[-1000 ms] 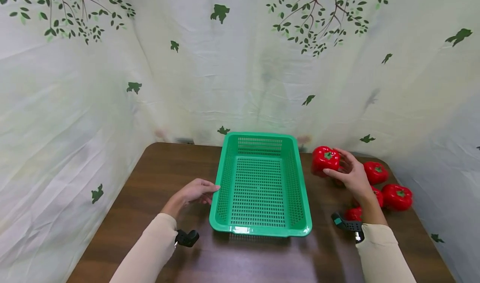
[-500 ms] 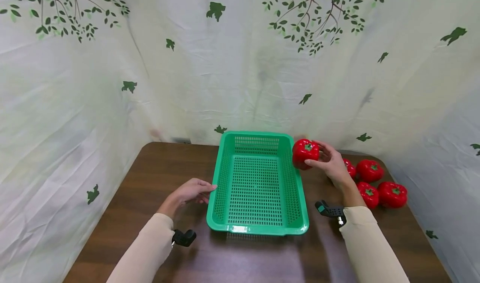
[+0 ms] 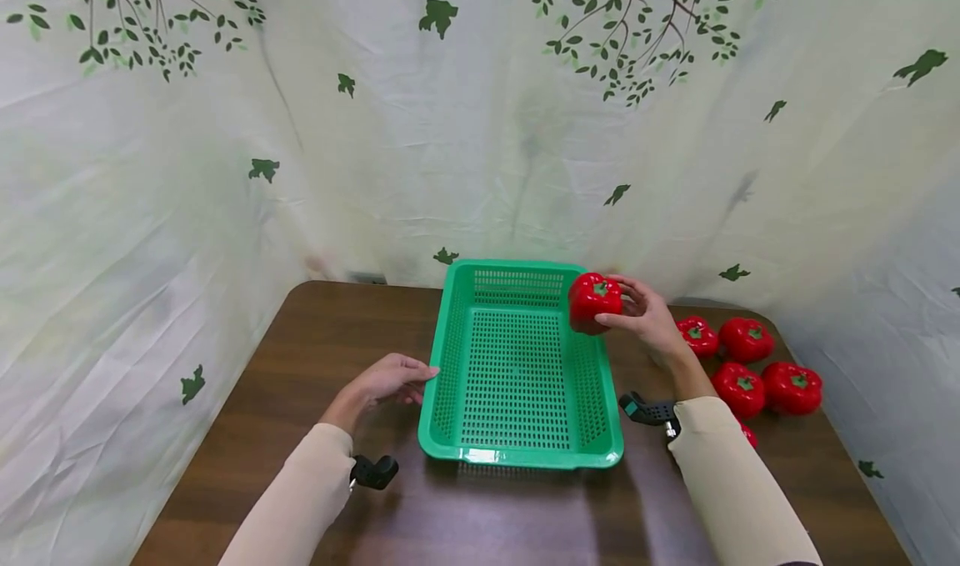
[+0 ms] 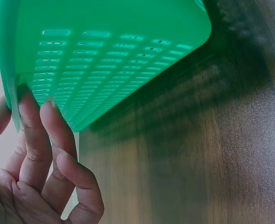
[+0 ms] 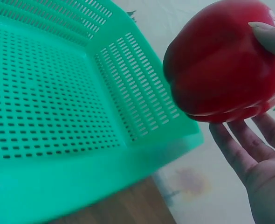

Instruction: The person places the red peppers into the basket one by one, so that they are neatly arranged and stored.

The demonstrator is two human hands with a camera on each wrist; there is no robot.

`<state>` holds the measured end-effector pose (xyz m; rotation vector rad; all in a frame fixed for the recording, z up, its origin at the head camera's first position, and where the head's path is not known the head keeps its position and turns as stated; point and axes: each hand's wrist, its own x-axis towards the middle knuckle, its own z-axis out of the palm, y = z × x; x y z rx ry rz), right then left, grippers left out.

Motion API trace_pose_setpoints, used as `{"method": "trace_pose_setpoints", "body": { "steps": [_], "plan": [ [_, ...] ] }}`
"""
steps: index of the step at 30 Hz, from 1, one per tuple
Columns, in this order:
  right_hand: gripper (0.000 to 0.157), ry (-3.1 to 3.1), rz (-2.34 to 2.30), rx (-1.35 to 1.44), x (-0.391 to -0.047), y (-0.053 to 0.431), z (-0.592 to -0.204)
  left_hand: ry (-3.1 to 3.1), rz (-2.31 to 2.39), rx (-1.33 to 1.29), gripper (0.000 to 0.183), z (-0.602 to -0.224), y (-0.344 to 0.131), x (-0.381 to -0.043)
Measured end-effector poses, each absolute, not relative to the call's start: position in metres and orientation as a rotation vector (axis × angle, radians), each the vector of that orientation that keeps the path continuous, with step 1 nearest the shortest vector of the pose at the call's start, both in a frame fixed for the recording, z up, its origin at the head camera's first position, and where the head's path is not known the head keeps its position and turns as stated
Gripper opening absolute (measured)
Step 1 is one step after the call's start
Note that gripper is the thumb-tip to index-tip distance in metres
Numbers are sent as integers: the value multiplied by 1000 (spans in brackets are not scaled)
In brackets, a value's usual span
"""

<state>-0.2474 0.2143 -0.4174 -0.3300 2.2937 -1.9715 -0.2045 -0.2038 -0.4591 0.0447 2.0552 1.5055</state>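
Observation:
A green plastic basket (image 3: 517, 458) with slotted walls stands mid-table, bare inside. My left hand (image 3: 392, 381) pinches its left rim between thumb and fingers; the left wrist view shows the fingertips (image 4: 49, 105) against the outer side of the basket wall (image 4: 105, 60). In my right hand (image 3: 641, 314) is a glossy red bell pepper (image 3: 594, 303), stem up, gripped from its right side. It hangs over the basket's far right rim. Seen from the right wrist, the thumb lies on one side of the pepper (image 5: 226, 60) and the other fingers beneath it.
Several more red bell peppers (image 3: 792, 388) lie grouped on the right of the brown wooden table (image 3: 360, 324). A pale cloth backdrop (image 3: 487, 157) with leaf prints hangs behind and along both sides.
My right hand has carried the bell pepper leftward, from above the table by the pepper group to over the basket's right rim. The left hand has stayed on the basket.

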Motion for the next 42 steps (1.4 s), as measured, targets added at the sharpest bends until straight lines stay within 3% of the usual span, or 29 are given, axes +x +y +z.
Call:
{"method": "trace_pose_setpoints", "body": {
  "steps": [26, 42],
  "plan": [
    [63, 2295, -1795, -489, -281, 164, -428, 2057, 1499, 44, 33, -458, -203, -205],
    [64, 2221, -1874, -361, -289, 124, -452, 2047, 1507, 52, 35, -458, -205, -204]
  ]
}}
